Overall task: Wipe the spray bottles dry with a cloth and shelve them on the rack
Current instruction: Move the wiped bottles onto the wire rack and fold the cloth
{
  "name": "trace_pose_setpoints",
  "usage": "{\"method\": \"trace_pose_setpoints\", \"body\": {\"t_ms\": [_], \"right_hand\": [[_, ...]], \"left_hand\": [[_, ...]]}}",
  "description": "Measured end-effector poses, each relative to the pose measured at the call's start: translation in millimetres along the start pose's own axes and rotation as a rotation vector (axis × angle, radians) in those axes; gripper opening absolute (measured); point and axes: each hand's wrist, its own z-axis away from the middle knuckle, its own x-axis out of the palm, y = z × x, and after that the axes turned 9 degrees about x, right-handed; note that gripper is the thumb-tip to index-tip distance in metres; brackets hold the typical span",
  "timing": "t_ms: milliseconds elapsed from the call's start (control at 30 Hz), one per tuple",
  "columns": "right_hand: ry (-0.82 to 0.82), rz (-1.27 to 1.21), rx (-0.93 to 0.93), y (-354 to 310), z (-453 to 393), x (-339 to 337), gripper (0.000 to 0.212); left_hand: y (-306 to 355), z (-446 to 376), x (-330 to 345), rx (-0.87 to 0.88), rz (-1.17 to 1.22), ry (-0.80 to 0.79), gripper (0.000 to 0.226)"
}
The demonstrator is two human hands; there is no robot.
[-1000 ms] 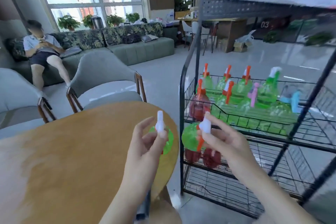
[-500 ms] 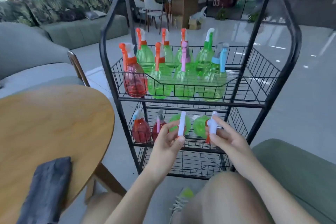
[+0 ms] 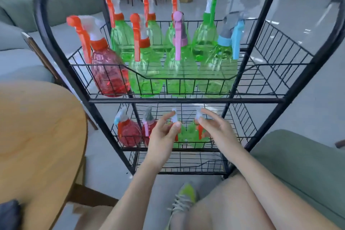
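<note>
Two green spray bottles (image 3: 194, 136) at the rack's middle basket (image 3: 240, 127), left hand (image 3: 160, 136) pinching one white nozzle, right hand (image 3: 218, 129) pinching the other

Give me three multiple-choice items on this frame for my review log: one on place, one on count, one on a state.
1. Where are the two green bottles that the hands are on?
A. top basket
B. middle basket
C. wooden table

2. How many red bottles stand in the top basket?
A. one
B. three
C. five

3. What is the left hand doing?
A. lying flat on the table
B. pinching a spray head
C. gripping the dark cloth

Key:
1 B, both green bottles sit in the middle basket of the rack.
2 A, only one red bottle stands in the top basket, at its left end.
3 B, the left hand pinches a white spray head; the right hand touches the other.
</note>
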Motion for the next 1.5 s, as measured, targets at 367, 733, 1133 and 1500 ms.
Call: {"method": "trace_pose_setpoints", "body": {"t_ms": [367, 733, 1133, 1500], "right_hand": [[0.101, 0.032, -0.026, 11.1, -8.5, 0.0, 0.048], [0.110, 0.071, -0.024, 8.1, -1.1, 0.6, 0.058], [0.184, 0.043, 0.066, 12.0, 5.6, -6.1, 0.067], [0.208, 0.257, -0.126, -26.6, 101.6, 31.9, 0.030]], "left_hand": [[-13.8, -10.1, -4.8, 0.001, -0.073, -0.032, 0.038], [-18.1, -7.3, -3.7, 0.023, -0.108, -0.011, 0.049], [-14.7, 10.2, -5.2, 0.055, -0.316, 0.065, 0.076], [46.0, 113.8, -31.7, 0.122, -0.364, 0.238, 0.060]]}}
